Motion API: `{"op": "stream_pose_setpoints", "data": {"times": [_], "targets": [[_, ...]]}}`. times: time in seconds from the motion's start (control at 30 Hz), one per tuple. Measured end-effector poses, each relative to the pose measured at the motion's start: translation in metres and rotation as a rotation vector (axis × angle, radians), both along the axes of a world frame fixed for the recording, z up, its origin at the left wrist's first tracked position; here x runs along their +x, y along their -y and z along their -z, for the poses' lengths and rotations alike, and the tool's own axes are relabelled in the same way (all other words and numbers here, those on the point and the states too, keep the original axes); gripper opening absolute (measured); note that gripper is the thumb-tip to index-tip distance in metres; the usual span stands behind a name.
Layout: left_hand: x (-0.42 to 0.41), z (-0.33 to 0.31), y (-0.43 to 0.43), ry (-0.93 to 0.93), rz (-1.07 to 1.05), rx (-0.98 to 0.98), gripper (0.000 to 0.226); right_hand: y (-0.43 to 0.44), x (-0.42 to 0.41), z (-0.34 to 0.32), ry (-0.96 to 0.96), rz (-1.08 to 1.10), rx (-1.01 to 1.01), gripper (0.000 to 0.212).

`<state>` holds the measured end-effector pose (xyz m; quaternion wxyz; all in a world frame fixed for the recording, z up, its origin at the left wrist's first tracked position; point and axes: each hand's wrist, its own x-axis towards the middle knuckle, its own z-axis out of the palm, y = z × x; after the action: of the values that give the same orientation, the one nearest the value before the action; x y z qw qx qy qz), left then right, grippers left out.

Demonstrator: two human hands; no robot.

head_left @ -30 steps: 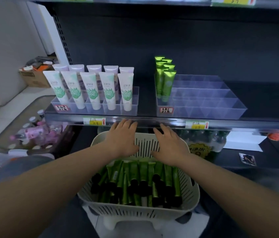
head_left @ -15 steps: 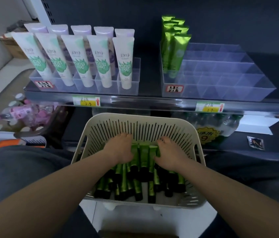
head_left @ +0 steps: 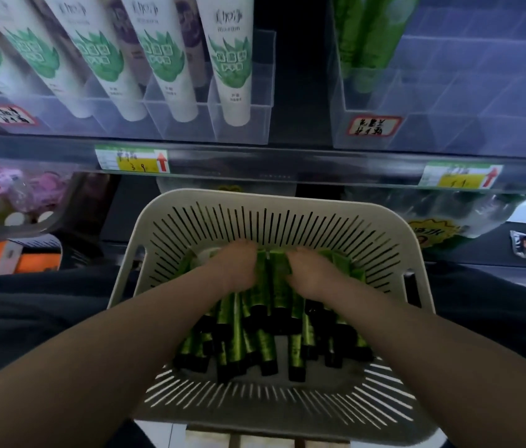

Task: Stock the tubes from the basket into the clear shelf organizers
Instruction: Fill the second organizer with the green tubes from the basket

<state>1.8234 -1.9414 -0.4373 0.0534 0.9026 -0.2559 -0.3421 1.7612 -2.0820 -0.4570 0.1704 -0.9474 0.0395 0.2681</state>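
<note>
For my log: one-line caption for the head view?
Left hand and right hand rest on green tubes in the basket, below clear organizers.

You're in a shop: beyond your left hand and right hand, a shelf edge carries yellow price tags, and farther up, clear organizers with handwritten labels hold rows of identical white tubes.

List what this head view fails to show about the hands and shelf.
Head view:
- Fingertips of left hand and right hand: buried among the green tubes in the basket, grip unclear.
- Shelved green tubes: tops cut off by the top edge.
- Clear organizer: far rows beyond the top and right edges.
- Price tag writing: blurred.
</note>
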Motion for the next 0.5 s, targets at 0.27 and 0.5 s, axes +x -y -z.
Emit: {"op": "stream_pose_setpoints", "data": {"times": [0.27, 0.5], "targets": [[0.02, 0.029, 0.009, -0.08, 0.037, 0.032, 0.045, 0.001, 0.029, 0.028, -0.106, -0.033, -0.035, 0.016], [0.028, 0.043, 0.011, -0.108, 0.095, 0.062, 0.05, -0.001, 0.032, 0.034, -0.111, -0.052, -0.043, 0.011]]}}
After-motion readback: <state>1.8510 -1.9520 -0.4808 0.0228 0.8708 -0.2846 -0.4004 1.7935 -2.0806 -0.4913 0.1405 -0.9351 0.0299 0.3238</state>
